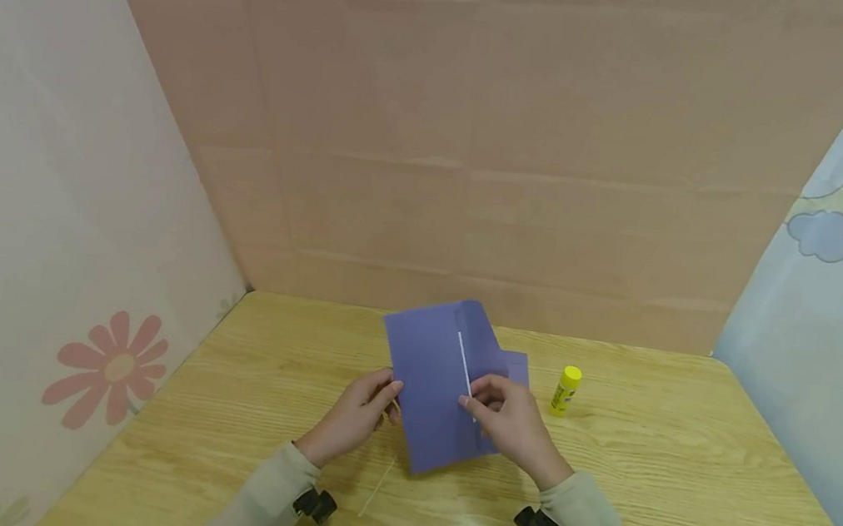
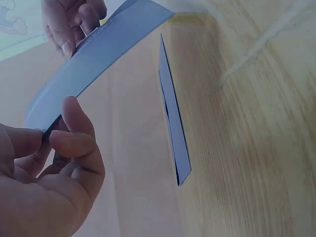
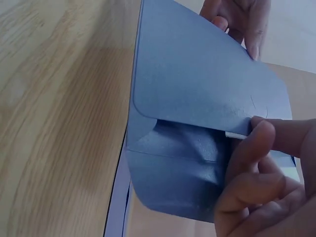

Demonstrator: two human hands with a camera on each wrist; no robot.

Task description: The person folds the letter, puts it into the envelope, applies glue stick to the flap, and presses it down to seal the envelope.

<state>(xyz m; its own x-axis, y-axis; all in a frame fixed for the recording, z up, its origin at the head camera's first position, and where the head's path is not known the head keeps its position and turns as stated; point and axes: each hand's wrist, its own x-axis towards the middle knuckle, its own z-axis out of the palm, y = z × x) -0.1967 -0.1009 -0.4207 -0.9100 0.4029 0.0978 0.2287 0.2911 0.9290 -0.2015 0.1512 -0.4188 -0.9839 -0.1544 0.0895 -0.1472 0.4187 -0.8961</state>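
A purple envelope is held tilted up above the table, with its flap folded out to the right. My left hand pinches its left edge between thumb and fingers. My right hand pinches the edge of the pocket opening, the thumb on the outer face. A thin white strip runs along that edge, up from the right fingertips. In the right wrist view the pocket gapes and the inside of the flap shows. Behind it another purple envelope lies on the table, mostly hidden.
To the right of the hands, a yellow glue stick stands upright with its cap on. A thin pale strip lies on the wooden table near the left wrist. Paper-covered walls enclose the back and both sides.
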